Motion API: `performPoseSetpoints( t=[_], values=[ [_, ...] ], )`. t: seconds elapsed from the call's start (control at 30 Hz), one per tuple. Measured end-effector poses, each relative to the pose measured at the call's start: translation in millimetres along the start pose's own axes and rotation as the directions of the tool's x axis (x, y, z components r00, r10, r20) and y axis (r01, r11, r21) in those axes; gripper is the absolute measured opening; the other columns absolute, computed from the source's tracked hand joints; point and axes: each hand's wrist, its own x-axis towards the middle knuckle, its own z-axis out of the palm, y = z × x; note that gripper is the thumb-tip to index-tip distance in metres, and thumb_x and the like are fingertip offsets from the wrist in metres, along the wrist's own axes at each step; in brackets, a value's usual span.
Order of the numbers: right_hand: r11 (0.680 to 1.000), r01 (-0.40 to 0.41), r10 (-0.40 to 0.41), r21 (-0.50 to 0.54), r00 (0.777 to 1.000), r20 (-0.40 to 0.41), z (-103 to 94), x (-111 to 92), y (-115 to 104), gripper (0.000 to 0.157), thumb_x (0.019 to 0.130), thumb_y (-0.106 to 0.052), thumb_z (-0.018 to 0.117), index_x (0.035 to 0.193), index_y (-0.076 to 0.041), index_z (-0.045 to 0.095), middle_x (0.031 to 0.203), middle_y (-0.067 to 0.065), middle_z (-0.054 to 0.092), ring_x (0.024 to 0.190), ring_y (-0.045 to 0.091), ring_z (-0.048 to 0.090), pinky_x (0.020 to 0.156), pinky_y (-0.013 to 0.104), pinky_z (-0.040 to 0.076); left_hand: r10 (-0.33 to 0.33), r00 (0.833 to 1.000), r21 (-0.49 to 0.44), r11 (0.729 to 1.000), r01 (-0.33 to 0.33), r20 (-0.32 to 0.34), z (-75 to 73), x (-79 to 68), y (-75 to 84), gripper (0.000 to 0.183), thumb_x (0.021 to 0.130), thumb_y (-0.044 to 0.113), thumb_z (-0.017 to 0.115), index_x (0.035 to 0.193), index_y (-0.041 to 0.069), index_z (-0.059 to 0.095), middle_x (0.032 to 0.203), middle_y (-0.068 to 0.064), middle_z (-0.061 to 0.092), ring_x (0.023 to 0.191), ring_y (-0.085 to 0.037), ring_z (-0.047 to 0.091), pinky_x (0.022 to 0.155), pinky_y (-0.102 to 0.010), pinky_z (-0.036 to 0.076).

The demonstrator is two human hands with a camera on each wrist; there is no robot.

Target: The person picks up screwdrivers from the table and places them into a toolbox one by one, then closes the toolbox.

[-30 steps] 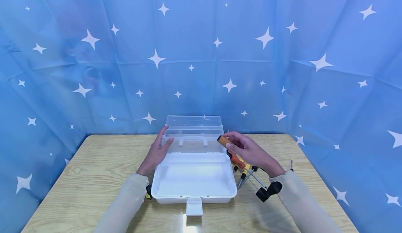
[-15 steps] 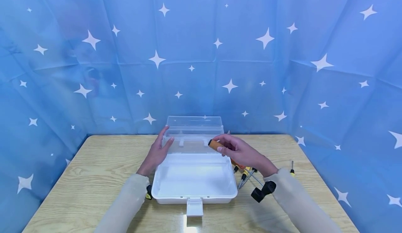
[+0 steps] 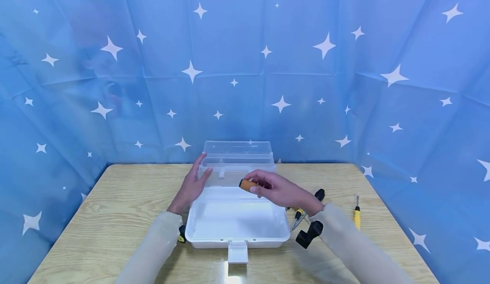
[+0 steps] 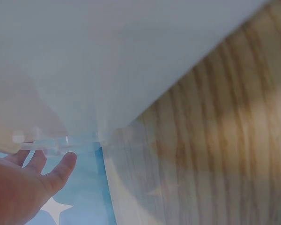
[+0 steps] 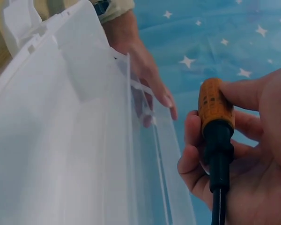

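Note:
An open white plastic box [image 3: 237, 220] lies on the table, its clear lid [image 3: 237, 160] tipped back behind it. My left hand [image 3: 190, 189] is at the left edge of the lid, fingers loosely extended and thumb apart. In my right hand [image 3: 282, 189] I hold a screwdriver [image 5: 216, 101] by its orange handle, between thumb and fingers. Its black collar and dark shaft run down past the palm in the right wrist view. In the head view the hand is over the back right part of the box and hides the shaft.
Beside the box's right wall lie several tools with yellow and black handles [image 3: 300, 213], partly behind my right wrist. Farther right is a yellow screwdriver [image 3: 357, 218]. A black and yellow object [image 3: 182, 234] shows by my left wrist. A starry blue curtain [image 3: 229, 41] hangs behind.
My right hand has moved left with the screwdriver, from beside the box to over it, and slightly lower. The left hand has stayed at the lid.

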Motion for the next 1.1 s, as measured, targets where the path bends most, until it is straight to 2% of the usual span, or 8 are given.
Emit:
performPoseSetpoints(
  t=[0.1,0.27,0.43,0.6,0.77,0.9,1.0,1.1],
  values=[
    [1.0,-0.002,0.002,-0.015,1.0,0.024,4.8,5,-1,0.03,0.104,-0.025,0.052,0.132,-0.014,0.056,0.109,0.009,0.063,0.087,0.028,0.058,0.074,0.036,0.052,0.0,1.0,0.0,1.0,0.0,-0.001,0.5,-0.3,0.1,0.07,0.097,0.065,0.045,0.156,0.041,0.018,0.167,0.003,0.012,0.153,-0.031,0.011,0.116,-0.065,0.018],
    [0.999,0.034,-0.031,-0.037,0.998,0.063,12.0,10,0,0.029,0.104,-0.021,0.054,0.132,-0.014,0.056,0.106,0.008,0.062,0.083,0.019,0.058,0.07,0.028,0.051,-0.007,1.0,0.007,1.0,0.007,-0.004,1.8,-0.6,0.4,0.065,0.099,0.059,0.045,0.156,0.044,0.017,0.167,0.003,0.011,0.153,-0.03,0.011,0.117,-0.065,0.018],
    [0.998,0.063,-0.06,-0.027,0.992,0.111,20.5,15,0,0.03,0.104,-0.019,0.053,0.133,-0.012,0.055,0.104,0.008,0.062,0.082,0.021,0.06,0.07,0.028,0.051,-0.002,1.0,0.008,1.0,0.002,-0.009,2.0,-0.8,1.2,0.069,0.099,0.06,0.045,0.158,0.037,0.017,0.167,0.001,0.011,0.152,-0.034,0.012,0.115,-0.066,0.019],
    [0.999,0.048,-0.046,-0.004,0.985,0.165,29.5,19,-2,0.029,0.105,-0.018,0.051,0.133,-0.013,0.054,0.106,0.006,0.063,0.086,0.028,0.061,0.071,0.026,0.051,0.007,1.0,0.012,1.0,-0.007,-0.006,2.2,-0.8,1.0,0.07,0.099,0.06,0.045,0.158,0.036,0.016,0.167,-0.001,0.011,0.152,-0.035,0.013,0.114,-0.068,0.02],
    [1.0,0.023,-0.022,-0.006,0.982,0.185,36.9,23,0,0.027,0.104,-0.016,0.052,0.131,-0.014,0.055,0.1,0.0,0.062,0.083,0.024,0.06,0.069,0.025,0.05,0.001,1.0,0.015,1.0,-0.001,0.0,2.6,-1.1,0.6,0.066,0.099,0.06,0.044,0.156,0.042,0.016,0.167,0.002,0.011,0.152,-0.033,0.013,0.114,-0.067,0.022],
    [1.0,0.002,0.002,-0.019,0.982,0.187,41.2,25,2,0.027,0.104,-0.019,0.052,0.131,-0.017,0.056,0.097,-0.003,0.062,0.081,0.016,0.06,0.069,0.025,0.051,0.002,1.0,0.012,1.0,-0.002,0.001,1.7,-1.6,1.4,0.069,0.098,0.063,0.043,0.157,0.039,0.017,0.167,0.002,0.011,0.152,-0.032,0.014,0.114,-0.067,0.022],
    [1.0,-0.013,0.017,-0.025,0.982,0.19,44.7,27,3,0.026,0.104,-0.021,0.052,0.13,-0.019,0.057,0.099,0.0,0.064,0.082,0.021,0.061,0.07,0.025,0.051,-0.003,1.0,0.014,1.0,0.003,-0.001,1.0,-1.8,2.1,0.071,0.097,0.064,0.043,0.157,0.038,0.017,0.167,0.002,0.011,0.152,-0.034,0.015,0.113,-0.067,0.023],
    [0.999,-0.02,0.025,-0.027,0.98,0.2,48.8,28,4,0.026,0.104,-0.022,0.052,0.13,-0.019,0.057,0.101,0.0,0.064,0.083,0.023,0.061,0.07,0.025,0.051,-0.016,1.0,0.019,1.0,0.016,-0.005,0.8,-1.4,2.0,0.069,0.097,0.064,0.044,0.156,0.042,0.017,0.167,0.002,0.012,0.151,-0.034,0.017,0.113,-0.066,0.024]
  ],
)
